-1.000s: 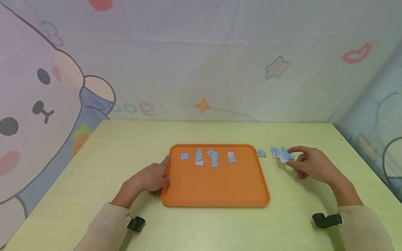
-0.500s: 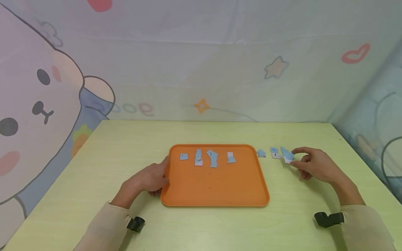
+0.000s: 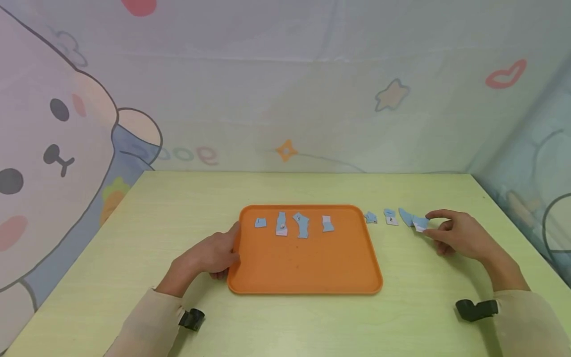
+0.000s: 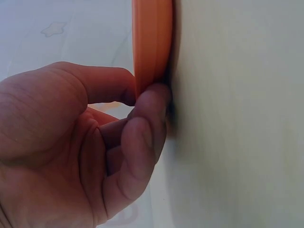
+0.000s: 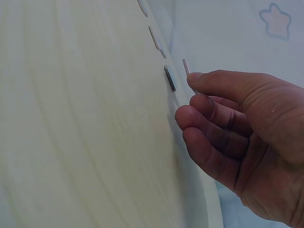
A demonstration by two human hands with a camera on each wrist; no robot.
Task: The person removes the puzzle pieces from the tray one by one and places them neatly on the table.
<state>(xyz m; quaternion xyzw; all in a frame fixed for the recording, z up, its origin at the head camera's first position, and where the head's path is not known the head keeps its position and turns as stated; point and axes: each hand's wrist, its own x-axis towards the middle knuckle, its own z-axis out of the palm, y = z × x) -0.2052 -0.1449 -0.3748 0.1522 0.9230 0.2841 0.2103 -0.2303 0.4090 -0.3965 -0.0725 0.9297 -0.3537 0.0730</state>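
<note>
My left hand (image 3: 217, 252) grips the left rim of an orange tray (image 3: 299, 272). In the left wrist view the thumb and fingers close on the tray edge (image 4: 152, 42). My right hand (image 3: 461, 235) pinches a small flat puzzle piece (image 3: 420, 223), light blue with a pale lower edge, between thumb and fingertips. The right wrist view shows this held piece (image 5: 186, 67) edge-on, raised off the tabletop. Just left of it lies a blue puzzle piece (image 3: 405, 217), partly overlapped by the held one in the head view.
Several blue puzzle pieces (image 3: 303, 225) lie in a row in the tray's far half. On the table right of the tray are a blue piece (image 3: 371, 218) near its rim and a blue-and-white piece (image 3: 391, 217). A printed cloth (image 3: 285, 89) hangs behind the table (image 3: 424, 317).
My right hand has drawn the pinched puzzle piece to the right, uncovering more of the blue piece on the table. My left hand stays on the tray rim.
</note>
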